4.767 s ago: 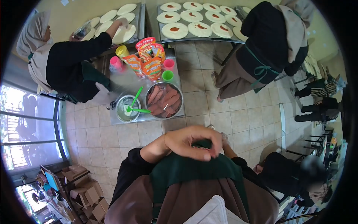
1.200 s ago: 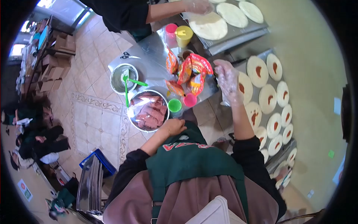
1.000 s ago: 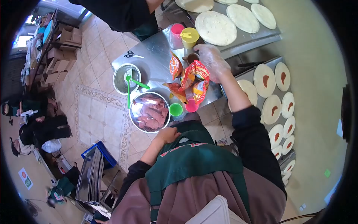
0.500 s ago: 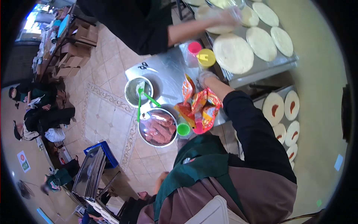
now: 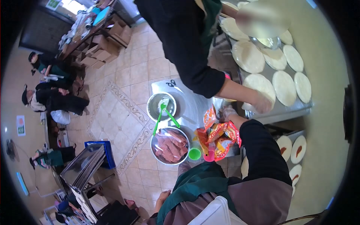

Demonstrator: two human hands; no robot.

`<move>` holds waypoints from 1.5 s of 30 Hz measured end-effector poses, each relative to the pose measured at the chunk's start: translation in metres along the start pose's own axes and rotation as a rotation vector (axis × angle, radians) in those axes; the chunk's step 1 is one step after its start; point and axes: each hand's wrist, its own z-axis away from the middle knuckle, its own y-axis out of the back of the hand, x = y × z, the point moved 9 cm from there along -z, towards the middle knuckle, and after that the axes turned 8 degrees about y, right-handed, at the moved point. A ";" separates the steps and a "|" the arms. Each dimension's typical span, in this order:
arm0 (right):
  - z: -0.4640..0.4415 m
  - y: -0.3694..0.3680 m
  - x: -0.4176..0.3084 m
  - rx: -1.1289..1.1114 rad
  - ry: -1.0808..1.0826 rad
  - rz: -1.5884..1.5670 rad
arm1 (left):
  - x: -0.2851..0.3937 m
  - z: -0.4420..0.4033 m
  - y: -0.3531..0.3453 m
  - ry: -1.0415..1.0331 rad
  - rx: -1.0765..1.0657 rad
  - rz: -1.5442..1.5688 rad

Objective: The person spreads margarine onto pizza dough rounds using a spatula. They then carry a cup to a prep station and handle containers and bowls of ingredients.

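My right hand (image 5: 228,111), in a clear glove, is at the steel table's right side, just behind orange-red snack packets (image 5: 219,133). Its fingers look curled; what they hold is hidden. A greyish gloved shape, apparently my left hand (image 5: 183,168), shows partly between the bowl of pink meat-like filling (image 5: 170,145) and my apron; its fingers are hidden. A green-topped container (image 5: 194,153) and a pink one (image 5: 209,154) stand beside that bowl. Behind it, a steel pot (image 5: 161,107) holds white paste and green-handled tools (image 5: 162,114).
A co-worker's gloved hand (image 5: 262,103) touches a flat dough round (image 5: 259,88) on a tray (image 5: 285,112). Dough rounds with red sauce (image 5: 299,149) lie on a lower rack. Scissors (image 5: 172,83) rest on the steel table (image 5: 191,90). Stacked trays (image 5: 84,168) stand left.
The view has shifted, so the table appears lower and further right. The co-worker's arm has come across the table towards the nearest dough round. My right hand stays by the packets.
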 end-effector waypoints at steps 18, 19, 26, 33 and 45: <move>0.039 0.050 0.001 0.144 -0.120 -0.338 | -0.002 0.079 0.003 -0.083 0.040 0.405; 0.035 0.049 0.003 0.154 -0.126 -0.338 | 0.012 0.090 0.009 -0.094 0.040 0.402; 0.090 0.099 -0.022 0.083 -0.070 -0.287 | 0.083 0.175 0.033 -0.573 0.151 0.281; 0.107 0.122 -0.030 0.219 -0.049 -0.259 | 0.113 0.228 0.055 -0.849 0.349 0.078; 0.193 0.198 -0.078 0.306 0.035 -0.149 | 0.109 0.208 0.064 -1.009 0.382 0.155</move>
